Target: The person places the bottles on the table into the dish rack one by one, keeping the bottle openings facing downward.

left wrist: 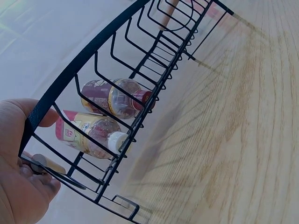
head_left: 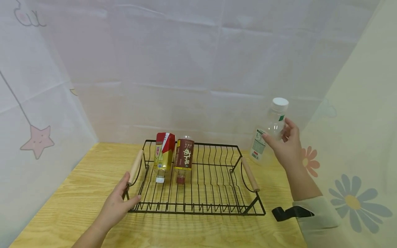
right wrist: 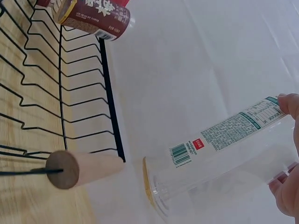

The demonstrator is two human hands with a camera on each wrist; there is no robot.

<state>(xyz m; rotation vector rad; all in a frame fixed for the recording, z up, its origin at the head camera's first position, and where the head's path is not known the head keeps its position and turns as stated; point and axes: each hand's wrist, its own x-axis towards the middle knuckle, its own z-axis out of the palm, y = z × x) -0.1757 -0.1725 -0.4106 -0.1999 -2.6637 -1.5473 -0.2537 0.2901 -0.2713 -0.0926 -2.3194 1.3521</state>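
Note:
A clear plastic bottle [head_left: 269, 136] with a white cap and green-printed label is held by my right hand [head_left: 285, 143], tilted, to the right of a black wire dish rack [head_left: 214, 164]. In the right wrist view the base of the bottle [right wrist: 205, 158] is apart from the rack's wooden handle [right wrist: 88, 169]. My left hand [head_left: 116, 203] grips the rack's front left corner; the left wrist view shows its thumb over the black rail [left wrist: 70, 79]. Inside the rack lie a yellow-and-red labelled bottle [head_left: 164, 153] and a maroon-labelled bottle [head_left: 184, 154], side by side, caps toward me.
The rack stands on a light wooden table [head_left: 198, 230], with wooden handles [head_left: 250, 174] at both ends. A pale cloth [head_left: 173, 69] hangs behind, and patterned cloth with flowers [head_left: 353, 202] rises on the right. A black strap [head_left: 291, 213] is on my right wrist.

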